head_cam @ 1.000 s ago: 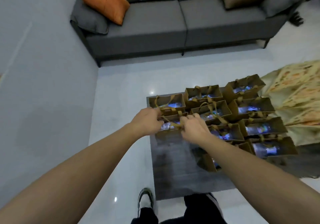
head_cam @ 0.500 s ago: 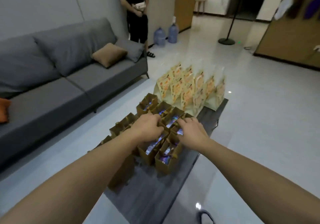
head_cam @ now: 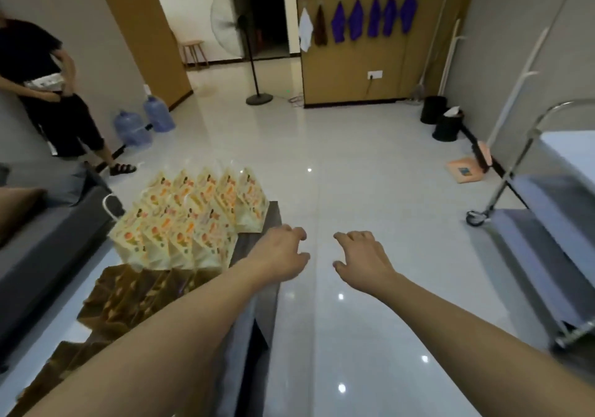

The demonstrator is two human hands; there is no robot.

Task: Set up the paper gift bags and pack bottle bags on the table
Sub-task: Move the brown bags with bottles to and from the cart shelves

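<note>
Both hands hang empty in the air, the left hand (head_cam: 280, 255) over the edge of the dark table (head_cam: 257, 291) and the right hand (head_cam: 362, 257) out over the floor, fingers loosely curled on nothing. The brown paper gift bags (head_cam: 135, 300) cluster at the table's near end, the printed yellow bags (head_cam: 190, 223) behind them. Those brown bags look light, stiff-walled and easily creased, so I'd take the rim or handles, not the sides.

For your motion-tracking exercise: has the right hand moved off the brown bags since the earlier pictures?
Yes. The right hand has left the brown bags and now hangs past the table edge, over the floor, holding nothing.
</note>
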